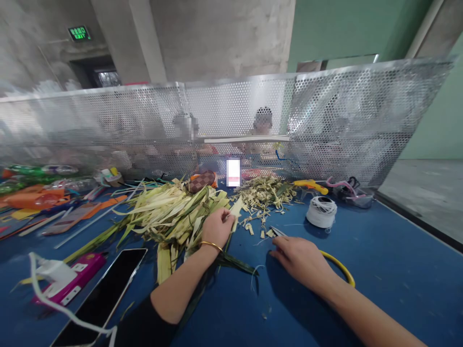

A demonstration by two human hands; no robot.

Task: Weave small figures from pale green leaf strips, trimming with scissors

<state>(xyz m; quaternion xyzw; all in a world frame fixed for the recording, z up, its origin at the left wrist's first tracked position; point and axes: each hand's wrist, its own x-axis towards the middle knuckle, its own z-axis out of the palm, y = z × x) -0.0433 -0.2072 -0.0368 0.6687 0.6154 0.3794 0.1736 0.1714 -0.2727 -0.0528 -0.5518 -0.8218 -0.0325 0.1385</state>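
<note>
- Two bare hands work on a blue tabletop, each arm reaching in from the near edge.
- The left hand rests at the right end of a leaf pile, its fingers curled and pinching a pale leaf strip at the pile's edge.
- The strip's long axis runs from the hand up and to the right, its free tip pointing toward the far right.
- The pile itself lies left of centre; most of its leaves run lengthwise from lower left to upper right, with dark green stems trailing toward the near edge.
- The right hand lies palm down on the tabletop, fingers loosely together and pointing left; whether they grip anything I cannot tell.
- Just beyond its fingertips lies a small metal blade, long axis slanting from upper left to lower right.
- A yellow ring curves out from under the right hand toward the right.
- Leaf scraps sit in a heap beyond both hands, near a perforated metal screen.
- A white thread spool stands right of the scraps, well apart from the right hand.
- A phone lies near the left arm, screen up, its long axis running lower left to upper right; a pink case lies just beside it.
</note>
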